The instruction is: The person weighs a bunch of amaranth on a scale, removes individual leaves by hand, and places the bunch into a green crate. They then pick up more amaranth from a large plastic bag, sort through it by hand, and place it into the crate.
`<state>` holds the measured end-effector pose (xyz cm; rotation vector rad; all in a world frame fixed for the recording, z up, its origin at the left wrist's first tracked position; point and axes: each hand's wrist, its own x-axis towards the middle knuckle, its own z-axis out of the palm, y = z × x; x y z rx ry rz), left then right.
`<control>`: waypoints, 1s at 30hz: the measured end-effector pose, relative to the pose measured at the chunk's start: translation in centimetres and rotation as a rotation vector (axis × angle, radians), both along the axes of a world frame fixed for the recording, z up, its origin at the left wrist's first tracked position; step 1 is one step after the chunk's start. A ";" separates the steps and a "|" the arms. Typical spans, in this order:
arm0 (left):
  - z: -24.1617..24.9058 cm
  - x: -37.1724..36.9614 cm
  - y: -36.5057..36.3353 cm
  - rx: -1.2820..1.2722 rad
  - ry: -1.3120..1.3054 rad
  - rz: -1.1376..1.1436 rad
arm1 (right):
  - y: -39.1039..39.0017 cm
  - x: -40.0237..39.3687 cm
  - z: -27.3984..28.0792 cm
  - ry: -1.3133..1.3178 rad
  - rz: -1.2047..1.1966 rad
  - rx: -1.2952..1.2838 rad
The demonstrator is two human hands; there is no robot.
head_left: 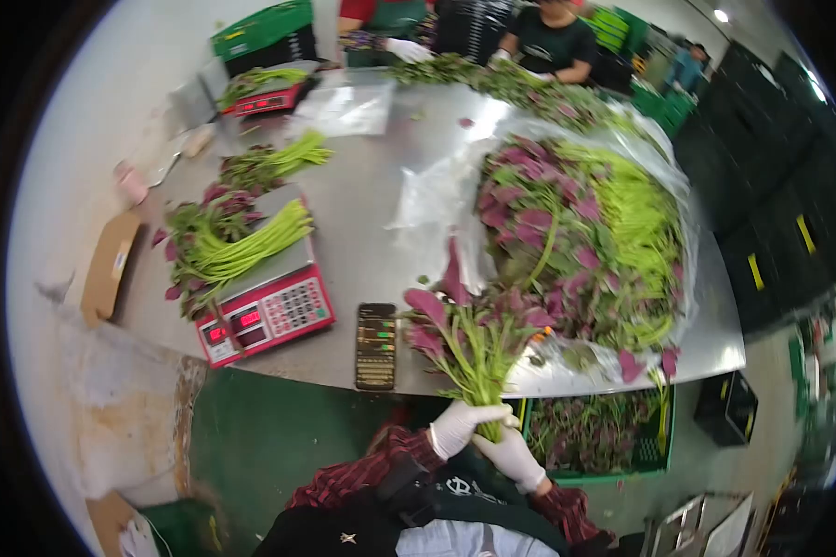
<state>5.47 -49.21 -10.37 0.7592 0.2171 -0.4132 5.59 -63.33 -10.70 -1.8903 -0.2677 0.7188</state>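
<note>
My left hand (464, 427), in a white glove, is closed round the green stems of a bunch of red-and-green leafy vegetables (478, 348). Just to its right, my gloved right hand (514, 457) grips the lower ends of the same stems. The bunch stands roughly upright at the table's near edge, leaves pointing away from me. Beyond it lies a large heap of the same greens (576, 232) on clear plastic (427, 200). Another bunch (241, 251) rests on a red scale (274, 316) at the left, and a phone (375, 346) lies between scale and held bunch.
A green crate of leaves (599, 432) sits below the table edge. A second red scale (269, 100) holds greens at the far left. Gloved people (553, 42) work across the metal table (358, 213). Black crates (762, 176) are stacked at the right.
</note>
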 end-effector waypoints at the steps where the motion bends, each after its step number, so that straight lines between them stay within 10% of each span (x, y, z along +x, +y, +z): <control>1: -0.7 -0.1 -0.1 -0.048 0.050 0.016 | 0.0 -0.3 -0.8 0.042 -0.033 -0.016; 14: -4.5 -1.4 -1.1 0.090 -0.132 0.048 | -2.1 0.0 -3.2 -0.694 0.251 -0.200; 17: -3.4 -1.2 -0.6 0.052 -0.216 0.037 | -2.7 1.0 0.3 -0.617 0.295 -0.404; 30: -3.1 -1.3 0.1 0.059 -0.276 -0.070 | -5.2 4.2 6.9 -0.063 -0.440 0.192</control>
